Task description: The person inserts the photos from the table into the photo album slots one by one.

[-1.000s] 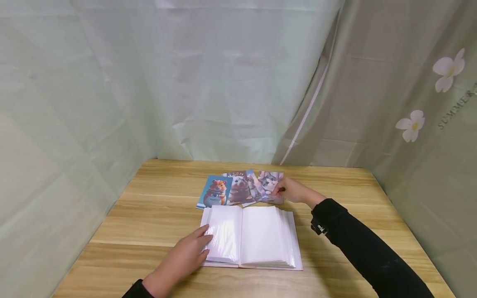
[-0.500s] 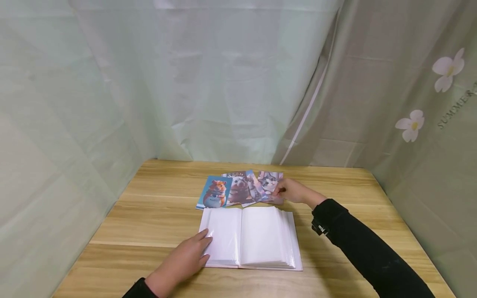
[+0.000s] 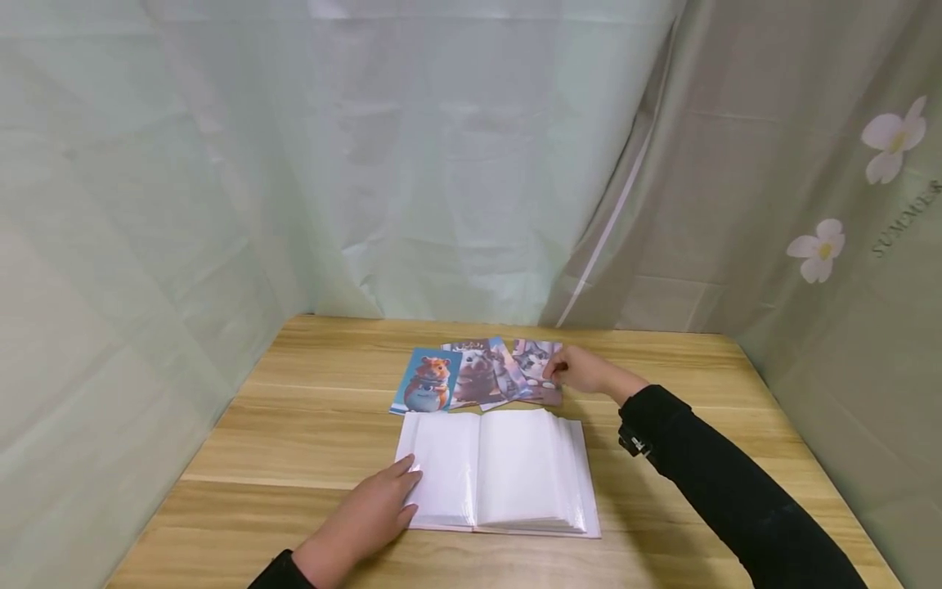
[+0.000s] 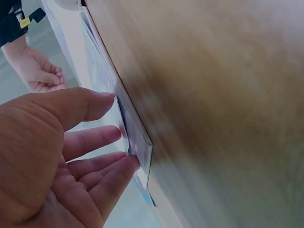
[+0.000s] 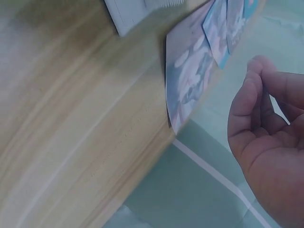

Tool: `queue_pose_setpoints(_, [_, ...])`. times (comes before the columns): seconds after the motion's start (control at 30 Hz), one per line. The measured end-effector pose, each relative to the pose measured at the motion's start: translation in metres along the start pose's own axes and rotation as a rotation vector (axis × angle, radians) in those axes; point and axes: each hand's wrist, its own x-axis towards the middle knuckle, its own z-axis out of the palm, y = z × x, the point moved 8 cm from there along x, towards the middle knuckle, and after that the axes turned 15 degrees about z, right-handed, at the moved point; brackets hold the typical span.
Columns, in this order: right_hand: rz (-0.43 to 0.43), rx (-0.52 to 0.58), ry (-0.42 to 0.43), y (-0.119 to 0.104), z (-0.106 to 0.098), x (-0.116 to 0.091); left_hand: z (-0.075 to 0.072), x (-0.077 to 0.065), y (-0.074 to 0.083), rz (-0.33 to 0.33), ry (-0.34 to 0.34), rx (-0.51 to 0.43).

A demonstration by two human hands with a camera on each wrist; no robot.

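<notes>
A photo album (image 3: 515, 470) with white pages lies spread on the table in the head view. My left hand (image 3: 374, 509) rests at the album's left edge, its fingers extended and fingertips touching the page, also seen in the left wrist view (image 4: 71, 152). My right hand (image 3: 585, 370) is over a cat picture card (image 3: 533, 360) behind the album. In the right wrist view its fingers (image 5: 244, 104) are curled with the tips meeting the thumb, and nothing shows between them. The cat card (image 5: 187, 71) lies apart from them.
Left of the cat card lie more picture cards: a teal hamster card (image 3: 429, 380) and overlapping cards (image 3: 478, 376) beside it. The wooden table (image 3: 294, 425) ends at light curtains (image 3: 441, 204) behind and on both sides.
The album's left page, rippled a second ago, now lies flatter. My left hand has slid slightly toward me along its edge. My right hand has stayed nearly still over the cat card.
</notes>
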Motion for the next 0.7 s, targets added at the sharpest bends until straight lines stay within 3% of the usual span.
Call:
queue_pose_setpoints(0.37, [0.001,-0.193,0.104,0.002,-0.018,0.026,0.004,0.0,-0.001,-0.013,-0.006,0.013])
queue_pose_setpoints(0.7, [0.113,-0.279,0.117,0.011,-0.03,0.05,0.005,0.001,-0.001,-0.02,0.007,0.038])
